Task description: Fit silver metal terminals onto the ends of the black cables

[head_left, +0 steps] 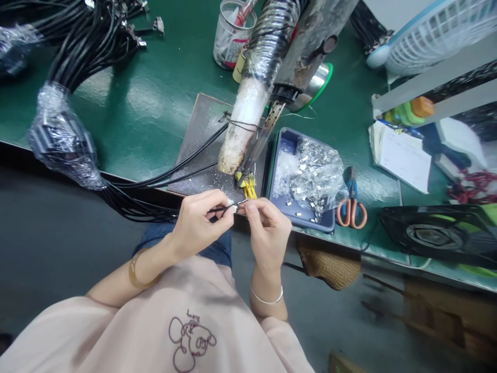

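My left hand [202, 220] is closed, thumb and forefinger pinching a thin black cable [219, 209] near its end. Close against it, my right hand [268, 228] is also closed, its fingertips pinched at the cable's tip, where a small whitish piece and a thin shiny end show. What exactly sits between the right fingertips is too small to make out. Several black cables [128, 204] run from the left toward my left hand. Just beyond the fingertips, a yellow clip-like piece [247, 185] lies under the tip of a perforated metal rod [272, 122], like a soldering iron.
A plastic-wrapped white tube [244, 114] hangs over a brown board [202, 124]. The blue tray [303, 221] at right holds small metal parts and a plastic bag. Orange-handled cutters [351, 207] lie beside it. Bundled cables [64, 134] hang over the left edge; a fan [435, 36] stands back right.
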Tool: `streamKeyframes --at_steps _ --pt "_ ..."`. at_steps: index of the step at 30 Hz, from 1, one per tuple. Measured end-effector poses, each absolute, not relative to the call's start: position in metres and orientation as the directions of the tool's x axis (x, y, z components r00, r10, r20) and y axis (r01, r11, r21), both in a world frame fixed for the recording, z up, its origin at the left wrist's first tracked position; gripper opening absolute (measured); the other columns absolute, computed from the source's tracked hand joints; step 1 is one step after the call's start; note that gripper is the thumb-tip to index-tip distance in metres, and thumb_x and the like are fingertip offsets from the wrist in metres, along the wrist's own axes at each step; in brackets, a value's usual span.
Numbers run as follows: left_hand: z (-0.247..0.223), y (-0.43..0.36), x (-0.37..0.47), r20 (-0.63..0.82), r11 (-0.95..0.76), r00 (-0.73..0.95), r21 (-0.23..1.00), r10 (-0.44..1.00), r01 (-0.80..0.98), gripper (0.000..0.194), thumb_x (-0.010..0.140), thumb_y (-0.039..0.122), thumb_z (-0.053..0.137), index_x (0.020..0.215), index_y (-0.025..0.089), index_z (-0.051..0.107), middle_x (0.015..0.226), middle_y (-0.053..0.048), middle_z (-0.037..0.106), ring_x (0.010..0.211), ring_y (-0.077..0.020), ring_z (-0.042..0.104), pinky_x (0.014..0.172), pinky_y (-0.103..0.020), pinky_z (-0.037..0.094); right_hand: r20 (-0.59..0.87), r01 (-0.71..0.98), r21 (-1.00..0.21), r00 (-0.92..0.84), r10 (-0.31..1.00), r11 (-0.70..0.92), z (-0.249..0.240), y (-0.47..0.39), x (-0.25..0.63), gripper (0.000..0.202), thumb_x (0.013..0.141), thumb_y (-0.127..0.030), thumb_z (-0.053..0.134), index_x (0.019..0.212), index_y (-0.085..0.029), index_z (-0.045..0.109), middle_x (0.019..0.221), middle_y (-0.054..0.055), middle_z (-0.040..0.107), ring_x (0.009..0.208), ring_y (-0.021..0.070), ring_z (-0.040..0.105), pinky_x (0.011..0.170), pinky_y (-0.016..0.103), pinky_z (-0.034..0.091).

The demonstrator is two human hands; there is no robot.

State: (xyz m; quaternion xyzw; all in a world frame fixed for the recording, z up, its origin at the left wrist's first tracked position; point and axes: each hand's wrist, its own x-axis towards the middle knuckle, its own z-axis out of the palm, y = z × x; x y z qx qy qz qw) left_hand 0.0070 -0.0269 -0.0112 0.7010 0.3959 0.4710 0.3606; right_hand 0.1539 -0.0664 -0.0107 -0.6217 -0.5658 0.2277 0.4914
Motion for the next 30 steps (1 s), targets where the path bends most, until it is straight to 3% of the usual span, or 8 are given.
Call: streamKeyframes --at_steps 7,13,15,19,22,24,27,30 --pt "-0.014 -0.027 0.007 0.406 -0.463 0.252 0.854 0.878 0.235 0.019 0.081 0.007 0.058 0.067 0.019 0.054 0.06 0.006 0.049 0.051 -0.0071 0.04 0.048 -0.02 0.031 0.278 0.478 -0.867 0.235 0.931 0.138 -0.009 -0.066 0.153 0.026 0.098 -0.029 0.058 0.075 -0.02 0.067 0.069 0.0 0.07 0.059 0.0131 0.064 0.053 0.024 0.049" --pt "-0.014 -0.027 0.007 0.373 -0.426 0.255 0.881 0.892 0.204 0.02 0.081 0.009 0.059 0.065 0.018 0.055 0.058 0.006 0.048 0.051 -0.0071 0.041 0.048 -0.019 0.033 0.369 0.592 -0.785 0.212 0.905 0.181 -0.009 -0.068 0.152 0.023 0.097 -0.025 0.063 0.075 -0.02 0.067 0.065 -0.004 0.061 0.053 0.0091 0.051 0.052 0.023 0.041" --pt "-0.012 -0.026 0.005 0.281 -0.33 0.279 0.933 0.918 0.146 0.018 0.082 0.011 0.06 0.065 0.017 0.058 0.058 0.005 0.052 0.052 -0.0072 0.044 0.049 -0.019 0.036 0.408 0.628 -0.754 0.22 0.886 0.192 -0.009 -0.069 0.152 0.02 0.095 -0.025 0.067 0.075 -0.02 0.066 0.063 -0.005 0.059 0.051 0.008 0.047 0.05 0.022 0.039" --pt "-0.009 -0.02 0.002 -0.005 0.019 0.34 0.999 0.941 -0.039 0.011 0.083 0.023 0.067 0.079 0.014 0.073 0.067 -0.002 0.07 0.058 -0.0105 0.058 0.056 -0.02 0.049 0.44 0.534 -0.817 0.335 0.833 0.217 -0.01 -0.07 0.157 0.007 0.096 -0.028 0.065 0.092 -0.022 0.066 0.059 -0.009 0.056 0.044 0.0074 0.049 0.044 0.02 0.037" --pt "-0.011 -0.014 0.002 -0.073 0.126 0.342 0.982 0.937 -0.138 0.013 0.078 0.026 0.073 0.078 0.013 0.077 0.072 -0.006 0.076 0.064 -0.013 0.064 0.063 -0.023 0.054 0.527 0.551 -0.79 0.385 0.757 0.27 -0.012 -0.069 0.159 0.005 0.096 -0.025 0.064 0.092 -0.023 0.063 0.063 -0.008 0.058 0.045 0.0074 0.054 0.044 0.02 0.041" --pt "-0.012 -0.011 0.002 -0.08 0.139 0.321 0.976 0.944 -0.165 0.011 0.076 0.024 0.074 0.075 0.014 0.077 0.072 -0.005 0.076 0.065 -0.013 0.065 0.065 -0.022 0.055 0.606 0.63 -0.711 0.321 0.728 0.314 -0.015 -0.067 0.159 0.008 0.093 -0.019 0.068 0.09 -0.024 0.063 0.069 -0.006 0.064 0.054 0.0091 0.062 0.05 0.021 0.048" --pt "-0.012 -0.007 0.004 -0.081 0.134 0.289 0.977 0.954 -0.169 0.009 0.073 0.021 0.073 0.073 0.014 0.076 0.067 -0.003 0.073 0.062 -0.0117 0.063 0.061 -0.02 0.052 0.68 0.698 -0.591 0.162 0.715 0.405 -0.019 -0.063 0.156 0.016 0.089 -0.01 0.071 0.093 -0.024 0.065 0.087 0.0 0.076 0.08 0.0149 0.075 0.071 0.027 0.061" --pt "-0.009 -0.004 0.006 -0.081 0.131 0.29 0.979 0.954 -0.159 0.009 0.072 0.022 0.071 0.071 0.013 0.076 0.064 -0.002 0.07 0.059 -0.0105 0.059 0.056 -0.019 0.048 0.682 0.691 -0.578 0.118 0.722 0.433 -0.023 -0.058 0.153 0.019 0.089 -0.007 0.069 0.095 -0.024 0.064 0.1 0.003 0.079 0.092 0.0178 0.078 0.081 0.033 0.066"
